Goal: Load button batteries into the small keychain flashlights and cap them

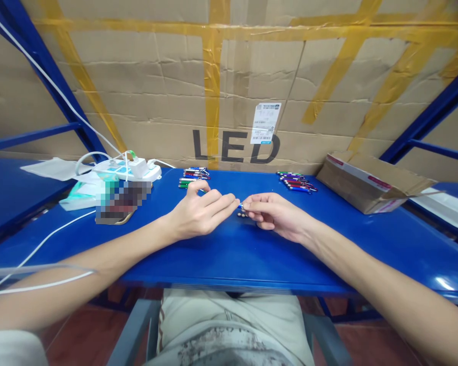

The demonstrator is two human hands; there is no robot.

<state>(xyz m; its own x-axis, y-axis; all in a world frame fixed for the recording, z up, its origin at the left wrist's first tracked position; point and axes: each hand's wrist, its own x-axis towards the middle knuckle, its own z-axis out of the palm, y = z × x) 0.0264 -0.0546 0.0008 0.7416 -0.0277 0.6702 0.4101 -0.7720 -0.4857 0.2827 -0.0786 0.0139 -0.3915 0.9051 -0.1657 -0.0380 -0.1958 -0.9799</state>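
Observation:
My left hand (208,212) reaches in from the left, its fingers stretched toward the right and pressed together at the tips. Between those tips and my right hand (277,214) is a small blue metallic tube (240,206), mostly hidden by the fingers. The right thumb and index finger pinch its silvery end. Just below, several small round silvery pieces (242,214) lie on the blue table (221,259). Beyond my left hand is a group of coloured metallic tubes (194,174) with clips. A second group of such tubes (295,182) lies beyond my right hand.
An open cardboard box (370,185) stands at the right back. On the left are a white power strip (152,172) with cables, a teal-and-white packet (87,193) and a blurred-out object (124,202). A large taped carton (168,91) forms the back wall.

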